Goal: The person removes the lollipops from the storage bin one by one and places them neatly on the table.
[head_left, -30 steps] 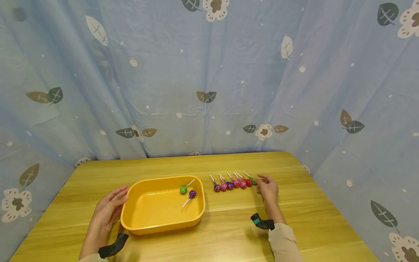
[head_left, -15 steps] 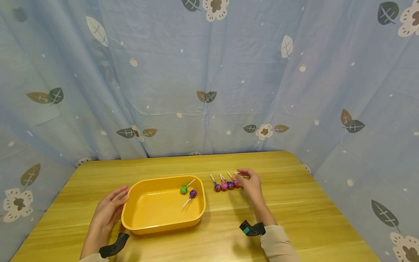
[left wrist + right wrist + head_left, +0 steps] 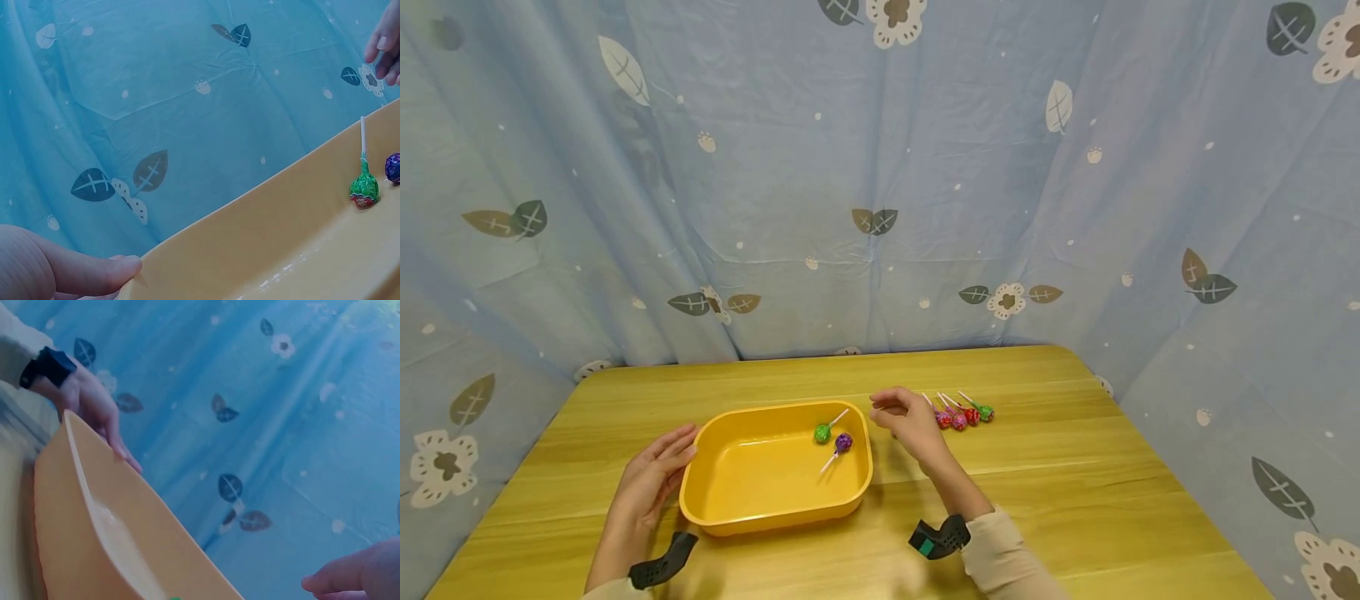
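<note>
My left hand [image 3: 650, 477] lies against the left side of a yellow tray [image 3: 775, 518]; its fingers are mostly straight, and the thumb touches the rim in the left wrist view. Inside the tray lie a green lollipop [image 3: 822, 433] and a purple lollipop [image 3: 843, 442]. Just past the tray's right rim, my right hand [image 3: 912, 422] hovers with loosely bent fingers over the left end of a lollipop row. Nothing shows between its fingers in the left wrist view. It hides the row's left part; pink, red [image 3: 972, 416] and green [image 3: 986, 412] wrapped lollipops show beside it.
The wooden table [image 3: 1075, 500] reaches back to a blue curtain [image 3: 880, 167] printed with leaves and flowers. A black camera mount [image 3: 662, 561] sits on the left wrist and another mount [image 3: 940, 537] on the right.
My right hand has swept left along the lollipop row, from the green one at its right end to its left end. The lollipops, the tray and my left hand have stayed in place.
</note>
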`<state>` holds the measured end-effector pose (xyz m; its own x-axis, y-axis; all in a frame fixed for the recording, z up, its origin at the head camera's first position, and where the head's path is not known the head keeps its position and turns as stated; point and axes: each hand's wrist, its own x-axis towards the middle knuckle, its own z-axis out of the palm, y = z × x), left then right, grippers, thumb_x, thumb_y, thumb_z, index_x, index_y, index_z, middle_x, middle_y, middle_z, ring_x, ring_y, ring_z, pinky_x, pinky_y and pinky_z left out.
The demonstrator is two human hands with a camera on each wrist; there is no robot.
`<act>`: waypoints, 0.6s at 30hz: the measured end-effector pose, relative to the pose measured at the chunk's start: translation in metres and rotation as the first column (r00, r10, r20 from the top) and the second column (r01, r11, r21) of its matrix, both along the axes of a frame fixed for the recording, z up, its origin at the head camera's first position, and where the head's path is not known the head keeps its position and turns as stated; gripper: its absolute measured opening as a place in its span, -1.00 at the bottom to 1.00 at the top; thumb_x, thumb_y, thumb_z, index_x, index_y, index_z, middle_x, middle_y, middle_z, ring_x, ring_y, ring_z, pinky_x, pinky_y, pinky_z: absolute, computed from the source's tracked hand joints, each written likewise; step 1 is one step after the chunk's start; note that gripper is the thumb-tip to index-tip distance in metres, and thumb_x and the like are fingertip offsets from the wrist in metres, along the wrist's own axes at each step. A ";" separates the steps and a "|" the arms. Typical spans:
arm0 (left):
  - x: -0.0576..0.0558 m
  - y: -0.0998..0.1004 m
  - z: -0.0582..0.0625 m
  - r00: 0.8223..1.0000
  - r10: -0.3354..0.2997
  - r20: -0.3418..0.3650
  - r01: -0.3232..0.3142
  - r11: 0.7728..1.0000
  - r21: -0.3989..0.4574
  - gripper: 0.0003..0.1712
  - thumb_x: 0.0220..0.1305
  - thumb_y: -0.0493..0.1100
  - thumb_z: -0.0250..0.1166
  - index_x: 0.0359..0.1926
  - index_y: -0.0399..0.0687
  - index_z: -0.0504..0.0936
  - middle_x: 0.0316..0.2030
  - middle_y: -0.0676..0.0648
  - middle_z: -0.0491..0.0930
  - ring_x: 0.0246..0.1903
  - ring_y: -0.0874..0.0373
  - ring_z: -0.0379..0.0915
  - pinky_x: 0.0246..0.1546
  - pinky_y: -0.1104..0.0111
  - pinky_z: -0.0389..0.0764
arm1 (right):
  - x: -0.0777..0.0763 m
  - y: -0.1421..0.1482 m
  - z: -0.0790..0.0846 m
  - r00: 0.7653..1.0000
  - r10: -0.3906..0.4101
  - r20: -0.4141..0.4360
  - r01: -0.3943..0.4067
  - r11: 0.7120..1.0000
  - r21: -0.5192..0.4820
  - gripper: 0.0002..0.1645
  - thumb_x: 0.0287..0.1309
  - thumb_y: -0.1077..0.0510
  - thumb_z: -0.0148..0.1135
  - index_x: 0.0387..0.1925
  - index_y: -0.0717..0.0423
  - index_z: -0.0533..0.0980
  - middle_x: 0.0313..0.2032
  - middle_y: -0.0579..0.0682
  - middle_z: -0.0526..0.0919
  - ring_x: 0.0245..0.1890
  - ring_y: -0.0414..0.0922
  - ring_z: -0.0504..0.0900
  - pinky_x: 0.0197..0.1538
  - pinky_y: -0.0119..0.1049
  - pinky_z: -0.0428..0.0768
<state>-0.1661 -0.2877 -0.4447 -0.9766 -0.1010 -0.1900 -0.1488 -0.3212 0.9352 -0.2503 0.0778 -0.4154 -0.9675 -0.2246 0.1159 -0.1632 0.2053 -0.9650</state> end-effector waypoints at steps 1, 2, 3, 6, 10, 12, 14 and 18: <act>0.000 0.000 0.000 1.000 0.000 0.000 0.000 1.000 -0.001 -0.70 0.38 -0.26 0.21 -0.06 0.31 0.61 -0.15 0.32 0.64 -0.11 0.42 0.56 -0.09 0.50 0.57 | 0.001 -0.004 0.001 1.000 0.023 -0.007 -0.023 1.000 0.008 -0.68 0.21 0.25 0.29 -0.01 0.29 0.57 -0.13 0.15 0.63 -0.17 -0.02 0.61 -0.11 -0.07 0.64; 0.000 0.000 0.000 1.000 0.000 0.001 0.000 1.000 -0.001 -0.71 0.38 -0.26 0.21 -0.05 0.30 0.60 -0.15 0.32 0.64 -0.11 0.42 0.56 -0.09 0.50 0.57 | 0.002 -0.009 0.002 0.999 0.048 -0.013 -0.048 0.999 0.015 -0.69 0.22 0.25 0.28 -0.02 0.30 0.57 -0.13 0.16 0.63 -0.17 -0.01 0.61 -0.13 -0.09 0.64; 0.000 0.000 0.000 1.000 0.000 0.001 0.000 1.000 -0.003 -0.71 0.38 -0.25 0.21 -0.04 0.30 0.59 -0.15 0.32 0.64 -0.11 0.42 0.56 -0.08 0.50 0.57 | 0.002 -0.013 0.003 0.997 0.073 -0.021 -0.073 0.997 0.025 -0.70 0.23 0.27 0.27 -0.02 0.31 0.57 -0.13 0.18 0.63 -0.16 0.00 0.61 -0.11 -0.12 0.64; 0.000 0.001 0.001 1.000 0.003 0.004 -0.003 1.000 -0.006 -0.72 0.37 -0.24 0.22 -0.05 0.30 0.58 -0.15 0.33 0.63 -0.11 0.42 0.56 -0.09 0.50 0.57 | 0.003 -0.025 0.005 0.990 0.135 -0.029 -0.133 0.989 0.072 -0.75 0.26 0.33 0.20 -0.04 0.33 0.57 -0.13 0.21 0.63 -0.15 0.02 0.62 -0.10 -0.20 0.65; 0.000 0.002 0.001 1.000 0.007 0.001 -0.007 1.000 0.005 -0.72 0.37 -0.25 0.22 -0.04 0.28 0.58 -0.15 0.32 0.64 -0.11 0.40 0.56 -0.09 0.50 0.57 | 0.001 -0.039 0.008 0.981 0.194 0.002 -0.190 0.959 0.210 -0.78 0.30 0.37 0.11 -0.07 0.33 0.58 -0.14 0.19 0.63 -0.16 0.02 0.61 -0.16 -0.26 0.64; 0.000 0.002 0.001 1.000 0.008 -0.005 -0.008 1.000 0.011 -0.72 0.36 -0.26 0.23 -0.03 0.26 0.58 -0.15 0.31 0.64 -0.11 0.40 0.57 -0.09 0.50 0.57 | 0.001 -0.045 0.010 0.977 0.212 0.030 -0.211 0.931 0.299 -0.78 0.30 0.38 0.08 -0.10 0.32 0.59 -0.15 0.16 0.63 -0.18 0.00 0.59 -0.20 -0.25 0.62; 0.000 0.001 0.000 1.000 0.008 -0.007 -0.008 1.000 0.016 -0.71 0.36 -0.26 0.23 -0.04 0.27 0.60 -0.16 0.30 0.64 -0.11 0.39 0.57 -0.10 0.50 0.58 | 0.001 -0.052 0.012 0.973 0.225 0.050 -0.227 0.893 0.388 -0.76 0.28 0.41 0.04 -0.13 0.33 0.61 -0.16 0.16 0.62 -0.17 0.01 0.57 -0.20 -0.19 0.61; 0.001 0.001 0.000 1.000 0.012 -0.005 -0.012 1.000 0.007 -0.70 0.36 -0.26 0.23 -0.04 0.29 0.62 -0.16 0.30 0.64 -0.11 0.39 0.57 -0.11 0.50 0.58 | 0.000 -0.064 0.012 0.968 0.247 0.041 -0.226 0.789 0.571 -0.70 0.20 0.47 0.02 -0.14 0.34 0.63 -0.13 0.16 0.65 -0.17 -0.02 0.56 -0.22 -0.26 0.58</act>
